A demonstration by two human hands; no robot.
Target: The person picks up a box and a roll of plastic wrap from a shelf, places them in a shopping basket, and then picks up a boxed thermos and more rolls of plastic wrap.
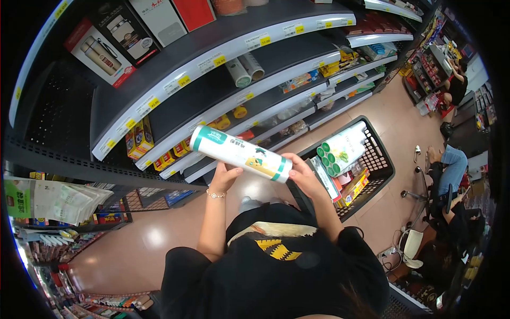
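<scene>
A white roll (239, 154) with green bands at both ends and a printed label, perhaps of plastic bags or wrap, lies tilted across both hands in front of my body. My left hand (225, 178) holds it from below, thumb along its near side. At the lower right end, my right hand (303, 174) grips the roll. Beside my right hand is a black basket (387, 169). Inside it are several white rolls with green ends (340, 150) and a yellow box (355, 187).
Ahead rises a dark shelf (175, 103) with price tags; two similar rolls (245, 70) lie on it. Boxed vacuum flasks (101, 53) stand above. Green-and-white packets (58, 201) hang at left. A seated person (451, 170) and another person (457, 85) are at right.
</scene>
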